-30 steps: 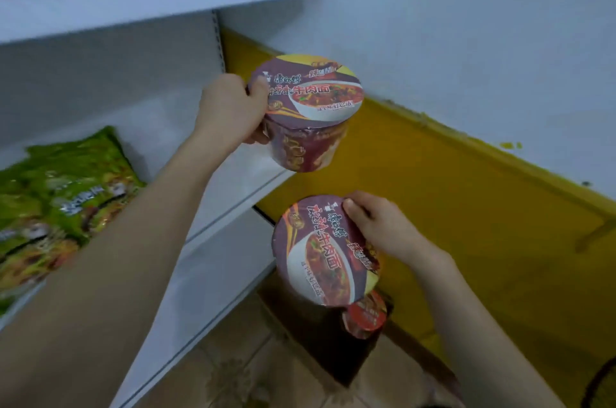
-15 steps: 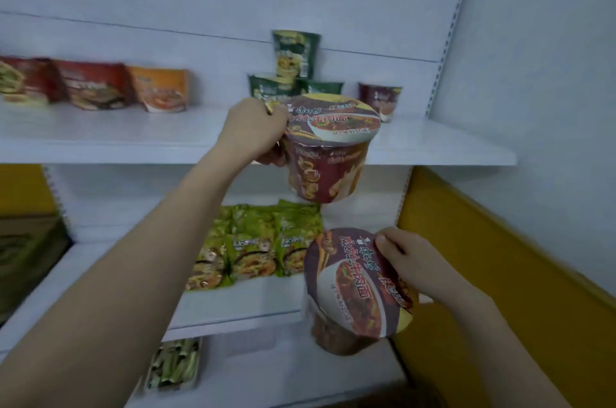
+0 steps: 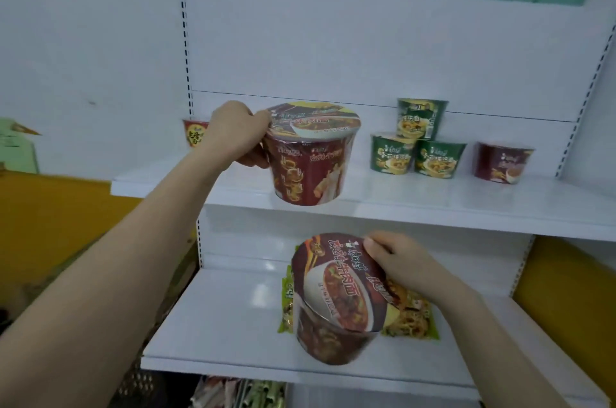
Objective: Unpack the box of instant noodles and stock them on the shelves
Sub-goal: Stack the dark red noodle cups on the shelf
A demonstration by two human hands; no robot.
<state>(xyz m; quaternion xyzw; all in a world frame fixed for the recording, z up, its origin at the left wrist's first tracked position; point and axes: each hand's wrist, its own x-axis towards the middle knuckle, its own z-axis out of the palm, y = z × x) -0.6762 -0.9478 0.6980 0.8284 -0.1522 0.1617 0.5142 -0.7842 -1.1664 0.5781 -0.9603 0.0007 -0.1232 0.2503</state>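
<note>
My left hand (image 3: pixel 235 134) grips a dark red noodle cup (image 3: pixel 310 154) by its rim, upright, just above the front of the upper white shelf (image 3: pixel 433 197). Lower down, my right hand (image 3: pixel 400 262) holds a second dark red cup (image 3: pixel 336 297) by its lid edge, tilted towards me, over the middle shelf (image 3: pixel 226 317). On the upper shelf stand three green cups (image 3: pixel 418 147) stacked in a pyramid, one dark red cup (image 3: pixel 503 162) at the right, and a red cup (image 3: pixel 195 134) behind my left hand.
Green noodle packets (image 3: pixel 410 317) lie on the middle shelf behind the lower cup. More packets (image 3: pixel 240 394) show on the shelf below. Yellow wall panels (image 3: pixel 60 217) flank the shelf unit; the perforated upright (image 3: pixel 186 50) marks its left side.
The view has swung up and right to face the shelves squarely. Both hands still hold their cups; the left cup has risen to the front edge of the upper shelf.
</note>
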